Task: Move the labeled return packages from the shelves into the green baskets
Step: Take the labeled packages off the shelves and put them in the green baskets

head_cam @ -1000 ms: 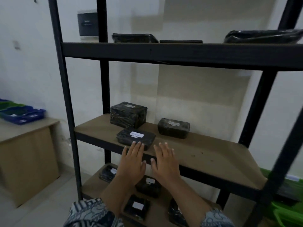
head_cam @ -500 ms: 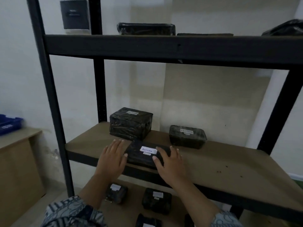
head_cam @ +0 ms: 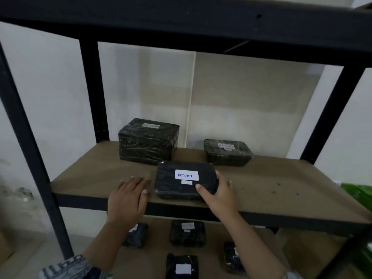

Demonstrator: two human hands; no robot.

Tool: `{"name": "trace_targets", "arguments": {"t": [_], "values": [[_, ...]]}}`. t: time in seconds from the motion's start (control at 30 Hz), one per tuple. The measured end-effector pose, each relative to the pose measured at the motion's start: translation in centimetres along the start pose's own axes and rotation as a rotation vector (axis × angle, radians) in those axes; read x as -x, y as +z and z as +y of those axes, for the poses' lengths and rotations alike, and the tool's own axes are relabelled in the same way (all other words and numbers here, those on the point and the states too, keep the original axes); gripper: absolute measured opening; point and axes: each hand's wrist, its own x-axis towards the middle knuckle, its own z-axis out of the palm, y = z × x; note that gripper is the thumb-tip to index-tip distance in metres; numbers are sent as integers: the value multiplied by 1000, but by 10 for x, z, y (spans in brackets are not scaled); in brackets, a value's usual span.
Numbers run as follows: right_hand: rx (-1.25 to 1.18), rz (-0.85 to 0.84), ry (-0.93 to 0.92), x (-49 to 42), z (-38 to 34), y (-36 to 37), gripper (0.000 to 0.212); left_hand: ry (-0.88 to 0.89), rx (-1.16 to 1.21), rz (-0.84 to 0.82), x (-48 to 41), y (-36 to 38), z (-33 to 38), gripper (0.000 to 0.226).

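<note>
Dim, flat indoor light, soft overall focus, frame edges bowed by the wide lens

On the brown middle shelf (head_cam: pixel 281 188) of a black metal rack, a flat black package (head_cam: pixel 186 180) with a white label reading "RETURN" lies near the shelf's front edge. The right hand (head_cam: pixel 219 193) grips that package's right front corner, thumb on top and fingers around the side. The left hand (head_cam: pixel 128 196) lies flat and spread on the shelf just left of the package, its thumb close to the package's side; contact cannot be told. Behind the package to the left stands a taller wrapped box (head_cam: pixel 148 140), and behind to the right a low wrapped tray (head_cam: pixel 227 152), both labelled. Below the shelf, several smaller black parcels (head_cam: pixel 187 232) lie on a lower board.
</note>
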Motion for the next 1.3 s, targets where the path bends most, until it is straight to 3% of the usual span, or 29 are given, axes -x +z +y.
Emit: {"name": "trace_targets", "arguments": {"t": [0.2,0.57,0.8,1.03,1.3], "values": [[-254,42,-81,16,3,-7,87,12,23,13,-1,3,-2,48],[-314,55,-119,23,-5,-24,84,31,23,-13,0,2,-2,53],[-352,151,-121,61,22,-48,79,-21,-50,-77,12,-1,7,66],[-389,163,-85,105,69,-112,74,-44,-31,-73,52,8,71,65],[-341,277,-33,160,139,-210,68,11,-7,-163,102,33,201,66]]}}
